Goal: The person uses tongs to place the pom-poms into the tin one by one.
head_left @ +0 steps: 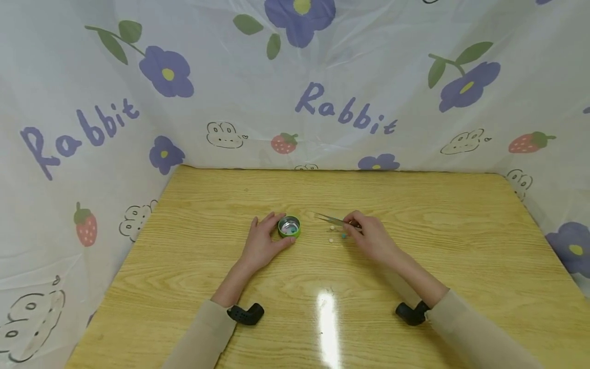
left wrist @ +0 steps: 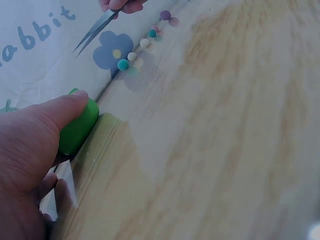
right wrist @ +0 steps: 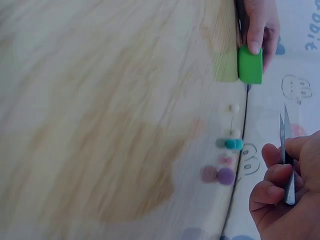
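Observation:
My left hand (head_left: 262, 243) grips a small round green tin (head_left: 289, 236), thumb on the near side and fingers round the far side. The tin stands upright on the table, its top uncovered, with a few tiny coloured pieces inside. To its right, my right hand (head_left: 371, 238) holds metal tweezers (head_left: 329, 219) above the table, tips pointing left toward the tin. In the left wrist view the tweezers' tips stand slightly apart with nothing visible between them. Small beads lie below and beside the tweezers: white (head_left: 331, 240), teal (left wrist: 123, 64), purple (left wrist: 165, 15) and a pinkish one (right wrist: 226, 160).
The wood-grain table (head_left: 415, 205) is glossy and reflects a bright light near its front. A white curtain (head_left: 258, 97) printed with flowers, strawberries and "Rabbit" lettering hangs behind and beside it. A black device (head_left: 246, 314) is strapped at each sleeve cuff.

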Motion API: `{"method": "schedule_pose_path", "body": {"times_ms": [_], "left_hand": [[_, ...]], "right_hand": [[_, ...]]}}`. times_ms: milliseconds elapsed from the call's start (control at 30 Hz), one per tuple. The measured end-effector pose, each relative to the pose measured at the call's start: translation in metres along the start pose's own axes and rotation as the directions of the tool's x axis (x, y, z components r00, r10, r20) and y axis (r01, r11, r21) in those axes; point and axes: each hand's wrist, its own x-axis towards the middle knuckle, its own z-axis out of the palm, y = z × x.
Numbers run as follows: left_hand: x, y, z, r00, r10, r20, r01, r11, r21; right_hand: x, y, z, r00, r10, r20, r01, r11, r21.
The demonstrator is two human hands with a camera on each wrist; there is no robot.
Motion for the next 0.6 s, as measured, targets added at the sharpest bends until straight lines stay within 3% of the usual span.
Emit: {"method": "schedule_pose_path", "body": {"times_ms": [367,600], "left_hand": [[0.000,0.000,0.001,1.000,-0.010,0.007,0.010,1.000,-0.019],[0.000,0.001,0.001,1.000,-0.004,-0.007,0.004,1.000,-0.015]], "right_hand": [[-0.021,0.031,-0.022,0.998,0.045,-0.050,-0.047,0.998,-0.042],[-0.035,0.042,-0.038,0.998,0.055,-0.042,-0.057,0.997,-0.044]]}}
